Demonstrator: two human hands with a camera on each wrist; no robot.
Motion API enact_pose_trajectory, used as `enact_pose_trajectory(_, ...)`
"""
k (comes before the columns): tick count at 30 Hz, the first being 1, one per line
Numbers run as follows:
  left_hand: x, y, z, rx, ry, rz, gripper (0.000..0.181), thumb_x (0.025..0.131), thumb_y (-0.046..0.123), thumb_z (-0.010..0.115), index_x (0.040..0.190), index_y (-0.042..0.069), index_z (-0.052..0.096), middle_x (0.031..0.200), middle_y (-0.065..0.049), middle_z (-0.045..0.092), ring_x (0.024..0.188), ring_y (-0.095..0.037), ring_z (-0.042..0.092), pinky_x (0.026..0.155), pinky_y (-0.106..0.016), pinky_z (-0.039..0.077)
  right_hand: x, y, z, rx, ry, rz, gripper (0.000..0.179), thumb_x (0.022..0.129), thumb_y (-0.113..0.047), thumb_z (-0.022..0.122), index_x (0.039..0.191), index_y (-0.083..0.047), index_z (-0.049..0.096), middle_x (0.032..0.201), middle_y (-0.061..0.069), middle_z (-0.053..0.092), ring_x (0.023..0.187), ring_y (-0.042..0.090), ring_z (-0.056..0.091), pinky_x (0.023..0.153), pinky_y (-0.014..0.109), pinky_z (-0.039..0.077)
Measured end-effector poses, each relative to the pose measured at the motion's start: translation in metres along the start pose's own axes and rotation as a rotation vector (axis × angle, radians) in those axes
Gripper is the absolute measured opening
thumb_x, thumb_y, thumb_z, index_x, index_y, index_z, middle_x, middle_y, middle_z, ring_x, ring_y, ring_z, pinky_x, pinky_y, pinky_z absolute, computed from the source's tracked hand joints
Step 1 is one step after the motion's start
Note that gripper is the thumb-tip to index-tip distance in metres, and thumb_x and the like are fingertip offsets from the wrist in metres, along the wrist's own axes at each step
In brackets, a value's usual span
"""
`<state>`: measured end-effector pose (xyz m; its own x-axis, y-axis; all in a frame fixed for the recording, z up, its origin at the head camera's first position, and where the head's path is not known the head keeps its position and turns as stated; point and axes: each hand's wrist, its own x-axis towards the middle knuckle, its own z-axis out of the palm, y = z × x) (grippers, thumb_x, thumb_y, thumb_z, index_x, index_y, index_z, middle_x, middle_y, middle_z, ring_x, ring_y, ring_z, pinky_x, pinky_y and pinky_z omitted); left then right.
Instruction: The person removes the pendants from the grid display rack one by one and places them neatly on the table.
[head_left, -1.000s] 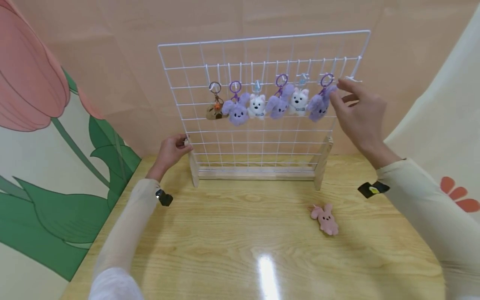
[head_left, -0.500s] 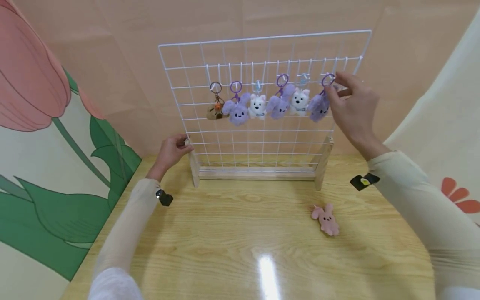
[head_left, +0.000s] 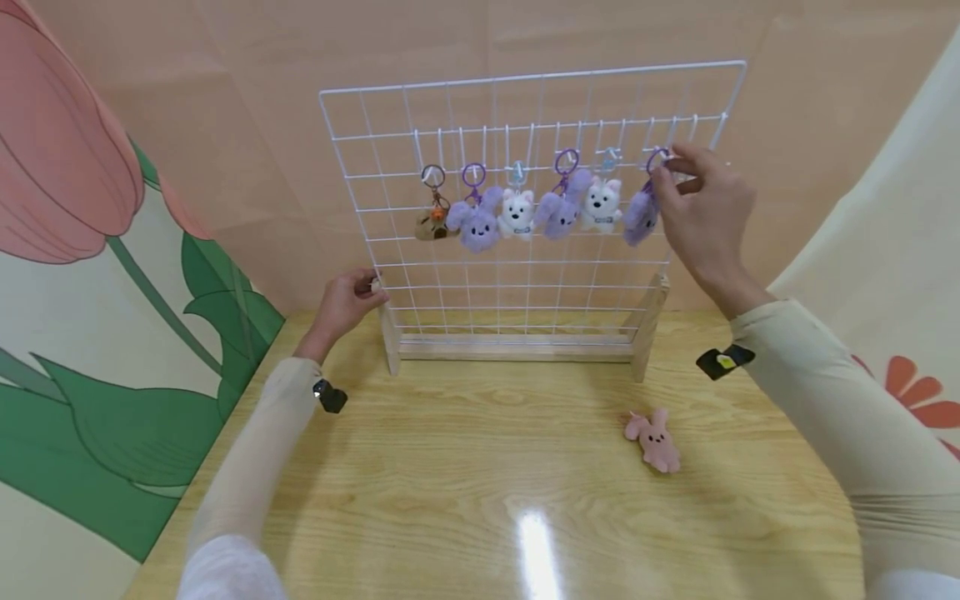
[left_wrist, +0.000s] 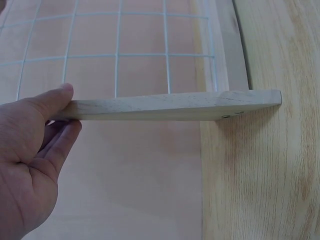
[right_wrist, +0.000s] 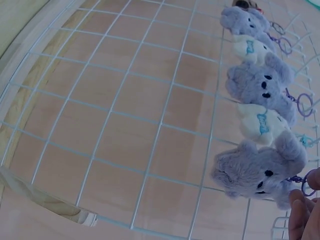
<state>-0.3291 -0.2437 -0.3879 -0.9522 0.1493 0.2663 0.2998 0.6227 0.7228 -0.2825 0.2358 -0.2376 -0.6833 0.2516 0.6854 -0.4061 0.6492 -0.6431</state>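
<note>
My left hand [head_left: 347, 307] pinches the top of the wooden side post [left_wrist: 150, 105] of a rack, thumb above and fingers beneath in the left wrist view. At the right end of the hook row, my right hand [head_left: 708, 212] pinches the purple ring [right_wrist: 306, 186] of a purple plush keychain [right_wrist: 255, 170]. That plush hangs turned partly sideways in the head view, its right side behind my fingers. Left of it hang a white dog keychain [head_left: 602, 204], another purple plush [head_left: 562, 212], a second white dog [head_left: 517, 214], one more purple plush [head_left: 477, 225] and a brown keychain [head_left: 433, 223].
The white wire grid [head_left: 495, 287] stands in a wooden base [head_left: 517, 348] on the wood-grain table [head_left: 420, 467]. A pink plush keychain [head_left: 658, 443] lies on the table at front right. Behind is a peach backdrop [head_left: 225, 100] with printed tulips at left.
My right hand has moved left and slightly up, from beside the rightmost purple plush onto its ring. That plush has turned a little. The left hand has stayed on the post.
</note>
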Motion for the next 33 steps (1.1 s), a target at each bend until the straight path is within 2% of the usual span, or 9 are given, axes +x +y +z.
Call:
enact_pose_trajectory(6,-0.0005,-0.0002,-0.0001,0.01,0.003,-0.003,0.044,0.095,0.011,0.074,0.132,-0.008,0.061,0.129,-0.027,0.065,0.113,-0.04,0.067,0.095,-0.047,0.06,0.0007,0.0003,0.0002,-0.002,-0.006,0.031,0.034,0.098,-0.023,0.069,0.127,-0.005,0.07,0.118,0.012,0.074,0.067,-0.015,0.058,0.064,0.002,0.051)
enact_pose_trajectory(18,0.001,-0.0012,-0.0006,0.018,-0.007,-0.012,0.045,0.096,0.013,0.074,0.134,-0.008,0.06,0.13,-0.027,0.064,0.113,-0.04,0.067,0.096,-0.047,0.059,0.0,0.0048,0.0029,-0.043,0.04,0.017,0.025,0.099,-0.024,0.068,0.119,-0.011,0.076,0.114,0.009,0.076,0.066,-0.013,0.057,0.061,0.002,0.047)
enact_pose_trajectory(33,-0.0002,-0.0001,-0.0003,0.017,0.001,0.002,0.044,0.096,0.01,0.074,0.133,-0.009,0.06,0.131,-0.028,0.063,0.114,-0.041,0.067,0.097,-0.049,0.059,-0.002,-0.002,-0.0002,-0.008,0.082,0.022,0.025,0.098,-0.025,0.066,0.11,-0.006,0.079,0.106,0.008,0.078,0.067,-0.009,0.06,0.061,0.004,0.049)
